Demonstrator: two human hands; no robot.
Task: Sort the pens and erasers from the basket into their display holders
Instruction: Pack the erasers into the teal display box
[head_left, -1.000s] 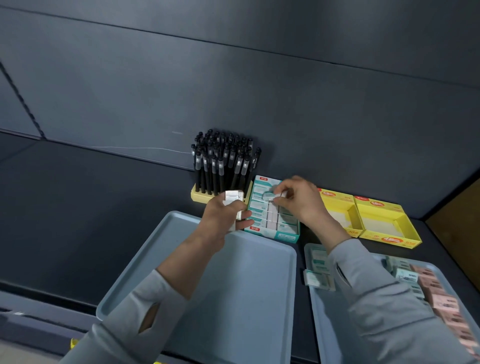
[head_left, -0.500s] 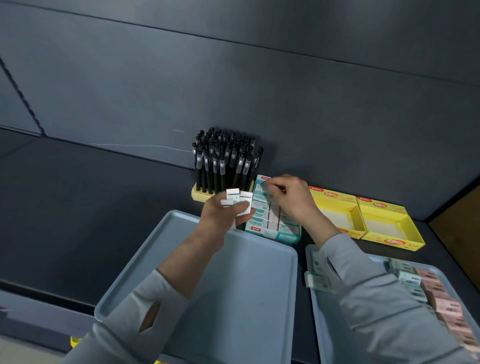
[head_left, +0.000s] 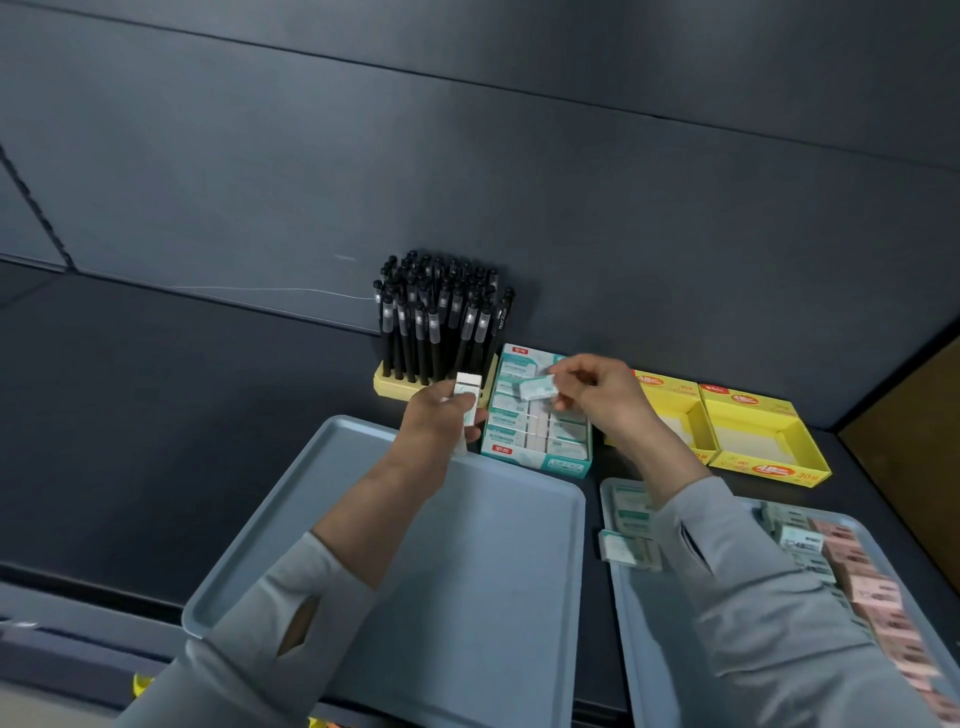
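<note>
Eraser (head_left: 537, 388) sits pinched in right hand (head_left: 597, 397) over box (head_left: 540, 461).

A stationery shop shelf: display boxes of erasers (head_left: 535, 421) beside racked pens (head_left: 439, 317).

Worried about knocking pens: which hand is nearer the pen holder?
Left. The left hand is just in front of the pen holder; the right hand is over the eraser box beside it.

A dark grey shelf (head_left: 156, 415) runs under a dark panelled back wall (head_left: 519, 156). A thin pale line (head_left: 270, 289), perhaps a wire, crosses the wall's foot. A brown board (head_left: 914, 441) stands at the right edge.
</note>
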